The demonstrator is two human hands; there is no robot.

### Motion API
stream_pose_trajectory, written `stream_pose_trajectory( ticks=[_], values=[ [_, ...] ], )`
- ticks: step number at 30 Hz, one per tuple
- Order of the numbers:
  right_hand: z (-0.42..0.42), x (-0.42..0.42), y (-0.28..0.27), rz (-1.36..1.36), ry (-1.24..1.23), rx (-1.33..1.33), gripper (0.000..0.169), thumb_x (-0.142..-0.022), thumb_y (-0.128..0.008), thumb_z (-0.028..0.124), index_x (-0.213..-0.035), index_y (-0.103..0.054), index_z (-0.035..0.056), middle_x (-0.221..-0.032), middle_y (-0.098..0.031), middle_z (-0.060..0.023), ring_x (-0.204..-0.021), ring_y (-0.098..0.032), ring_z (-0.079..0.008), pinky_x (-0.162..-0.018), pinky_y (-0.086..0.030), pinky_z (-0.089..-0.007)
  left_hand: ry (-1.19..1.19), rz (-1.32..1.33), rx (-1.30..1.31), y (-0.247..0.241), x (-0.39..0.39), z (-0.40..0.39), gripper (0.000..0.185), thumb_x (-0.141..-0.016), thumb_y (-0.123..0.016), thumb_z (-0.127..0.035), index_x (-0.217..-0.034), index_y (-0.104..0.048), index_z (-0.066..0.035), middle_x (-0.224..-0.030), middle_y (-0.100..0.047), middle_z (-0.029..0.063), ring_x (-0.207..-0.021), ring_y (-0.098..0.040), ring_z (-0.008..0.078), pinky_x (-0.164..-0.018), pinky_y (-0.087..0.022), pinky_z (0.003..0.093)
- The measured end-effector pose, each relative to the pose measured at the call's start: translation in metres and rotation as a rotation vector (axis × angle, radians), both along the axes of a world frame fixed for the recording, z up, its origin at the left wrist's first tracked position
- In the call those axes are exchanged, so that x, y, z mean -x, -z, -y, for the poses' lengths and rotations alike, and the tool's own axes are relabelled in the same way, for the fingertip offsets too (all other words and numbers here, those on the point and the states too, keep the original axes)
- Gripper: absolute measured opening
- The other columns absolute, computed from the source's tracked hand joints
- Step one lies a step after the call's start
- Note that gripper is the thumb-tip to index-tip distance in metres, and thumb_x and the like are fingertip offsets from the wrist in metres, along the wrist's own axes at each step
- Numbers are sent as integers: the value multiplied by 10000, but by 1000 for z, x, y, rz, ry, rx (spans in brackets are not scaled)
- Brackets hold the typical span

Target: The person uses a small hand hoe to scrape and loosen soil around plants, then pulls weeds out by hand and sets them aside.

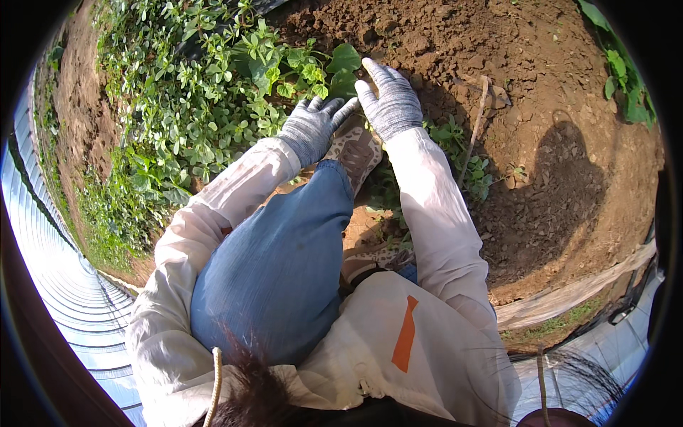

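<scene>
Both hands wear grey knitted work gloves and reach forward over the ground. My left hand (315, 128) is spread palm down at the edge of the weeds, its fingertips just below a leafy vine plant (307, 72). My right hand (391, 101) is beside it, fingers extended and apart, close to a broad round leaf (344, 58) of that plant. Neither glove visibly holds anything. Beneath and between the hands shows a spotted shoe (360, 155), past the bent knee in blue jeans (272, 251).
Dense low weeds (181, 101) cover the left side. Loose brown soil (512, 48) lies at the right, with a dry stick (475, 128) near small weeds. Another leafy plant (619, 69) grows at the far right. Ribbed plastic greenhouse sheeting (80, 299) curves along the lower left.
</scene>
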State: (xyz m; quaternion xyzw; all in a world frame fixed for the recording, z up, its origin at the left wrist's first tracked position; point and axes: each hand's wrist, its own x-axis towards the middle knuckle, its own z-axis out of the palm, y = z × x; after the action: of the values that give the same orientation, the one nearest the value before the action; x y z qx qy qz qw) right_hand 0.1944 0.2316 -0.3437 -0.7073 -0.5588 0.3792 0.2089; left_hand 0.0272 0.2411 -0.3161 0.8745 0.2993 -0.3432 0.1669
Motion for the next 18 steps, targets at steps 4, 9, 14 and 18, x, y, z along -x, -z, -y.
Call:
stream_pose_trajectory(
  ticks=[4,9,14,18],
  values=[
    [-14,17,6,3,-41,362,502,-844,-513,415,-1274,-464,160,-1247,-510,-142,-1115,-516,-290,-950,-404,-409,-15,-105,79,-4,13,6,479,-856,-484,-265,-1310,-417,-128,-1122,-541,106,-1069,-498,267,-882,-421,397],
    [3,34,2,19,-173,465,575,-809,-549,443,-1299,-431,166,-1197,-546,-156,-1077,-543,-299,-924,-422,-405,-329,-17,347,-5,66,15,342,-840,-510,-251,-1130,-559,-78,-1040,-582,153,-985,-557,306,-847,-457,404],
    [13,52,9,98,4,239,553,-805,-579,413,-1278,-445,160,-1156,-557,-153,-1062,-546,-299,-896,-438,-410,-1252,607,417,10,81,18,405,-851,-586,-181,-1193,-459,-5,-1083,-566,109,-967,-557,195,-818,-466,313],
    [16,48,29,-487,312,297,343,-796,-650,189,-1102,-590,46,-789,-624,-83,-628,-569,-171,-554,-464,-281,-1451,793,376,35,81,7,531,-846,-622,-182,-1281,-371,-9,-1181,-520,99,-1003,-523,162,-841,-460,289]
  ],
)
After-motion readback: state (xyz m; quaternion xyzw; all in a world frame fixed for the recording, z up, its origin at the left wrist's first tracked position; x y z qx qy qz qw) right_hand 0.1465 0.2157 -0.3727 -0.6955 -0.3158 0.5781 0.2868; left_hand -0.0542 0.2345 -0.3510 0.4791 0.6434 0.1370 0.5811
